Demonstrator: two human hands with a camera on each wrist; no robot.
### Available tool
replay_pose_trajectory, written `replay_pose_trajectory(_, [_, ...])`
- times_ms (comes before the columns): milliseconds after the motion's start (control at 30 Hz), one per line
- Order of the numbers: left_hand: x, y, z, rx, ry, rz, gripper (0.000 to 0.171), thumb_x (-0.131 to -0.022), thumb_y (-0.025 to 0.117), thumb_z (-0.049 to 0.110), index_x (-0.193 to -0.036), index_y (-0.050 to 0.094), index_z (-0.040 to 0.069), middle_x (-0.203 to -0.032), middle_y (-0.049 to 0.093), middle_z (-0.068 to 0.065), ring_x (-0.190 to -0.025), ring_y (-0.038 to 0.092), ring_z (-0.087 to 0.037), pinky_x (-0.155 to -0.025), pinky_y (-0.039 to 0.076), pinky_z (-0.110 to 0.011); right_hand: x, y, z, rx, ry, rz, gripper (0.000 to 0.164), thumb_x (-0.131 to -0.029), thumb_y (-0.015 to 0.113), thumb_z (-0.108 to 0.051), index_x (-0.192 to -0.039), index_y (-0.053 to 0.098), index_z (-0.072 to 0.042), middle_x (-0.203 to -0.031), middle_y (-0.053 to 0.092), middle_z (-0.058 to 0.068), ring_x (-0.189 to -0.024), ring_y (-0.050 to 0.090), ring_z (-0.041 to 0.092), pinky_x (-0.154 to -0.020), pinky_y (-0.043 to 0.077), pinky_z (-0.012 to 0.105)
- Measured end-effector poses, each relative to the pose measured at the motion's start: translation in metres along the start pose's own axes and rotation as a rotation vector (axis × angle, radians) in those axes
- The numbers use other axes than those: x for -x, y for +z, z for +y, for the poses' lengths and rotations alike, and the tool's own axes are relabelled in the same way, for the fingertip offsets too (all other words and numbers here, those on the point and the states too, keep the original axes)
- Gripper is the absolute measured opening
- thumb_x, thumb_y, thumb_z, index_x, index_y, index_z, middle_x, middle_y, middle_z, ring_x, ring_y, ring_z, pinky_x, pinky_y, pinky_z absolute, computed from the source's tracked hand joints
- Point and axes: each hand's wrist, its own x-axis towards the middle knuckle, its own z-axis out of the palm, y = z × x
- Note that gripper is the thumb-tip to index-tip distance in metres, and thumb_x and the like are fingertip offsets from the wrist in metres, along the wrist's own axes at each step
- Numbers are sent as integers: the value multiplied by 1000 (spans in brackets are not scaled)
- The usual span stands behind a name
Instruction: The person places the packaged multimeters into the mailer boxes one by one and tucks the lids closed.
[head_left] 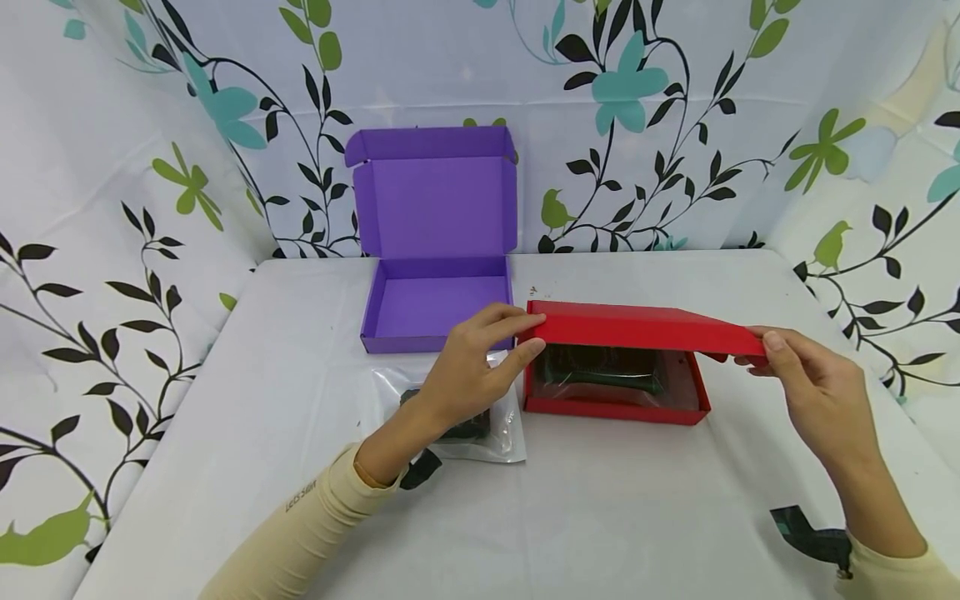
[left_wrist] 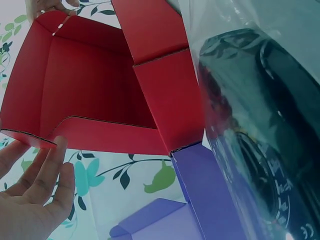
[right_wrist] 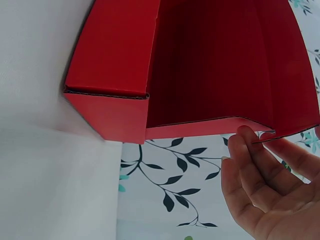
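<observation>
A red cardboard box [head_left: 615, 412] has its lid [head_left: 630, 325] partly lowered. Inside it lies a dark item in clear plastic [head_left: 600, 369]. My left hand [head_left: 480, 358] holds the lid's front left corner between thumb and fingers. At the opposite corner, my right hand [head_left: 821, 396] pinches the lid, its thumb on top. The right wrist view shows those fingers [right_wrist: 265, 170] close under the side flap. Beneath my left wrist, a clear plastic bag [head_left: 506, 437] with a black item lies on the table, partly hidden; pale markings show on that item [left_wrist: 265, 170] up close.
Behind my left hand, an empty purple box [head_left: 435, 304] stands with its lid raised against the floral cloth backdrop [head_left: 450, 67]. A white cloth covers the table [head_left: 600, 508]. Black straps [head_left: 813, 533] hang at both wrists.
</observation>
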Motion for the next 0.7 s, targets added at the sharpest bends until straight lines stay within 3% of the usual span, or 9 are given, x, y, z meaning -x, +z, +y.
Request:
replay_pose_trajectory(333, [1,3,-2,10,-5,0,35,-101,70,22,-131,72,4,-119,68,-5,-109,64,-16,-89,55,-32,1,1,3,-2,-6,6,32,-109,54,-15,-135,69,-2,-106,66,-28,-88,66,-3,-85,42,5])
replay_pose_trajectory(533, [4,3,0,17,-8,-16,34,-102,68,22,-130,72,3,-117,69,-5,-107,65,-15,-89,57,-38,4,2,3,9,2,9,32,-109,54,-16,-133,70,-2,-103,66,-29,-87,65,-4,-85,42,5])
replay_pose_trajectory(700, [7,3,0,15,-19,-24,33,-102,68,23,-129,73,4,-117,69,-4,-107,64,-15,-89,56,-33,8,2,3,23,22,2,33,-110,54,-19,-134,69,-2,-102,66,-28,-89,63,-6,-84,41,5])
